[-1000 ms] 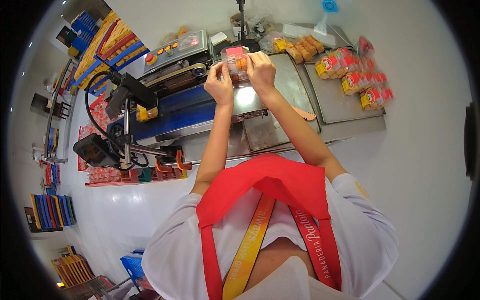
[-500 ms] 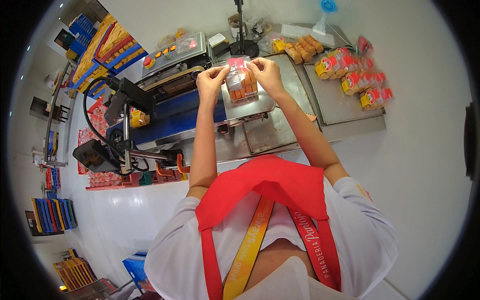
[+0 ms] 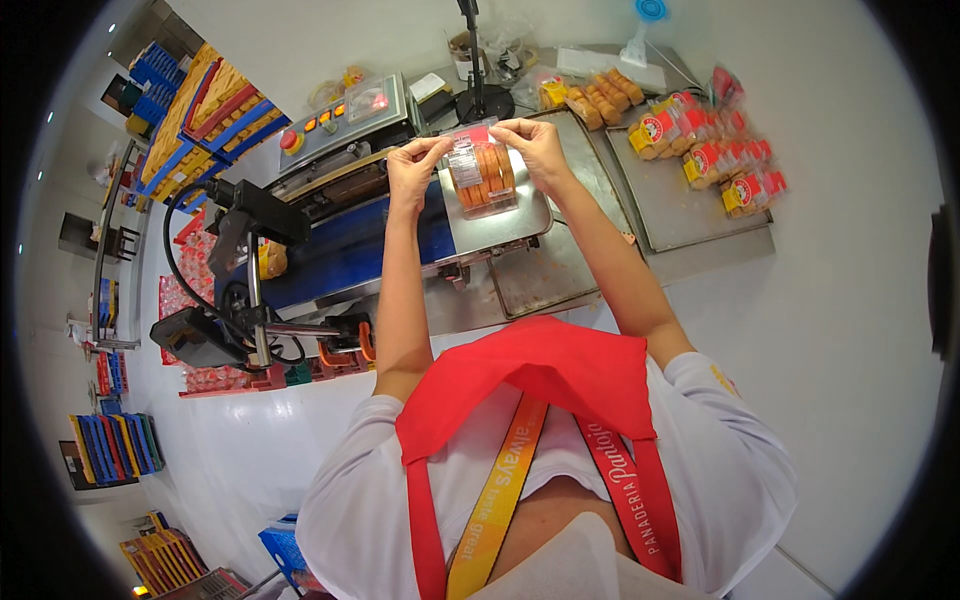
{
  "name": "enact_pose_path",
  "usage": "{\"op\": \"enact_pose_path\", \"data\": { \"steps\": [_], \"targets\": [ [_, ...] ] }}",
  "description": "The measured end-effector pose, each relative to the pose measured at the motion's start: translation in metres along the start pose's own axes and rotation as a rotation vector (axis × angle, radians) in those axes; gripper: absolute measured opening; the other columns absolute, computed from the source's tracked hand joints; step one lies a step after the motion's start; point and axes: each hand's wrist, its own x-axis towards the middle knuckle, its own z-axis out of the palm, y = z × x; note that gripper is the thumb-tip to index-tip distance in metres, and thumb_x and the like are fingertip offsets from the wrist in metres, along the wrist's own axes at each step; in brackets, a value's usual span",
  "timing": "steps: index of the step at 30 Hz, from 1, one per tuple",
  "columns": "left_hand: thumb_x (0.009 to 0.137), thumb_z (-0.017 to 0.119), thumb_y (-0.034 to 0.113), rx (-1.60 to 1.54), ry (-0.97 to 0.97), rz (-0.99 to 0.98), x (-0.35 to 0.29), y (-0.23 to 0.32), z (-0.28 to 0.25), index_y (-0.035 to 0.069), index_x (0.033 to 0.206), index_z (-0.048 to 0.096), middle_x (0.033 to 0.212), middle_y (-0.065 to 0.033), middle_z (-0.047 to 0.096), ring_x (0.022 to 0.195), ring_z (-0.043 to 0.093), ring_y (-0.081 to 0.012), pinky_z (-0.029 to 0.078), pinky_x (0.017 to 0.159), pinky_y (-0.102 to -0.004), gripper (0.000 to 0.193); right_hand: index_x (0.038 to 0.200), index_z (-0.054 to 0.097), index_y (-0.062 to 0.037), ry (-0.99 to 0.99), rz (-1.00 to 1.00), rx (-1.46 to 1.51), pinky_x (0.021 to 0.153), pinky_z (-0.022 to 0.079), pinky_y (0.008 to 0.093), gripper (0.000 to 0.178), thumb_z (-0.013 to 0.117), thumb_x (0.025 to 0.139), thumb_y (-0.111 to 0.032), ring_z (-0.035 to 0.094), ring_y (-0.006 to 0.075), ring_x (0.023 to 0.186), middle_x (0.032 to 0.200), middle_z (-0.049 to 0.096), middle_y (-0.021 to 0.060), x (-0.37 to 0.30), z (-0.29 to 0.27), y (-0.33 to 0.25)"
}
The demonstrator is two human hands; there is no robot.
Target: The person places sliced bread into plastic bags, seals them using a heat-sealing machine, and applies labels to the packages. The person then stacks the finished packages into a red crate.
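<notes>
Both hands pinch the upper end of a clear plastic bag of cookies (image 3: 491, 182), one at each side. My left hand (image 3: 413, 170) is closed on its left corner, thumb against the fingers. At the opposite corner, my right hand (image 3: 537, 152) grips the film in the same way. Orange-brown cookies stand in rows inside, behind a red and white label. The bag lies over the metal end plate (image 3: 537, 217) of a sealing machine. A blue conveyor belt (image 3: 345, 255) runs left from that plate, with another filled bag (image 3: 271, 259) on it.
A control box (image 3: 345, 125) with lit buttons stands behind the belt. On the right, several filled bags (image 3: 745, 192) lie on and beside a metal tray (image 3: 665, 220). A black bracket with a device (image 3: 250, 200) rises at the left. Stacked crates (image 3: 210, 115) stand farther off.
My hands have moved slightly apart, stretching the bag's top edge wider. My left hand has shifted a little left, and more of the label and cookies now shows.
</notes>
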Motion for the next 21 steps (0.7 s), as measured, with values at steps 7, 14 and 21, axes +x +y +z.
{"op": "enact_pose_path", "data": {
  "steps": [7,14,21],
  "targets": [
    [0.078,0.073,0.003,-0.026,-0.038,-0.030,-0.003,0.001,-0.006,-0.003,0.102,0.065,0.082,-0.0052,0.068,0.075,0.062,-0.0081,0.049,0.073,-0.0208,0.026,0.089,0.070,0.0017,0.066,0.041,-0.016,0.074,0.048,0.0228,0.013,0.070,0.081,-0.009,0.061,0.0084,0.074,0.083,0.069,0.0058,-0.015,0.012,-0.005],
    [0.081,0.071,0.007,0.094,-0.303,-0.235,-0.002,0.034,-0.017,0.000,0.098,0.066,0.082,-0.0021,0.066,0.076,0.060,-0.0064,0.048,0.073,-0.0217,0.020,0.093,0.068,-0.0006,0.040,-0.106,-0.161,0.073,0.048,0.0228,0.013,0.069,0.081,-0.007,0.062,0.0073,0.075,0.082,0.070,0.0049,-0.032,0.014,-0.019],
    [0.077,0.074,0.010,0.189,-0.366,-0.213,-0.016,0.068,-0.024,-0.001,0.084,0.070,0.080,-0.0041,0.068,0.073,0.060,-0.0073,0.047,0.070,-0.0218,0.014,0.103,0.041,-0.0051,0.000,-0.131,-0.187,0.070,0.045,0.0221,0.043,0.074,0.077,-0.008,0.062,0.0080,0.071,0.071,0.066,0.0049,-0.048,0.022,-0.047]
  ]
}}
